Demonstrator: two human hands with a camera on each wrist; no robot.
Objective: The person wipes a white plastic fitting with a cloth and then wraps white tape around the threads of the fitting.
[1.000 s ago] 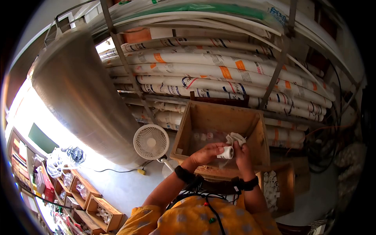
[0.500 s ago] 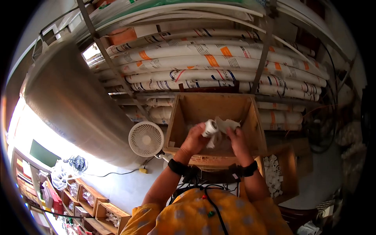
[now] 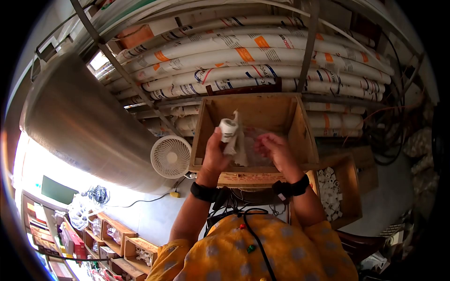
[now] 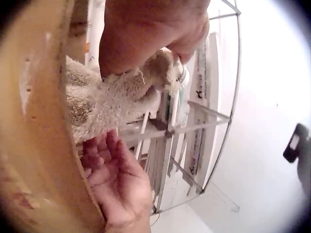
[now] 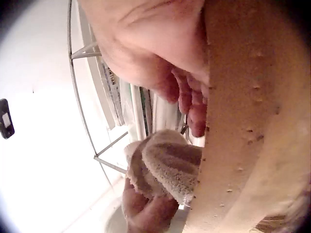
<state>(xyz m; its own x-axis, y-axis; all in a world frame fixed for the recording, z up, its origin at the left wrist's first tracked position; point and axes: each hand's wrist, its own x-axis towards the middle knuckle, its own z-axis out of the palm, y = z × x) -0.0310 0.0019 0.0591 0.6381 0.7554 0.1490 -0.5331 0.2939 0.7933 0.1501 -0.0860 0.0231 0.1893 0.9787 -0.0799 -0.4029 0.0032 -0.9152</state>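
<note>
White fitting [image 3: 228, 129] and pale cloth [image 3: 240, 146] are gripped by the left hand [image 3: 215, 157], fingers curled round them, held over the wooden box [image 3: 262, 107]. Right hand [image 3: 280, 153] is held near the cloth, fingers loosely bent, open (fluffy cloth texture is shown in both wrist views).

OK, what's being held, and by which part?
The left grip holds the white fitting by its outer side, with the cloth alongside; the right grip holds nothing.
</note>
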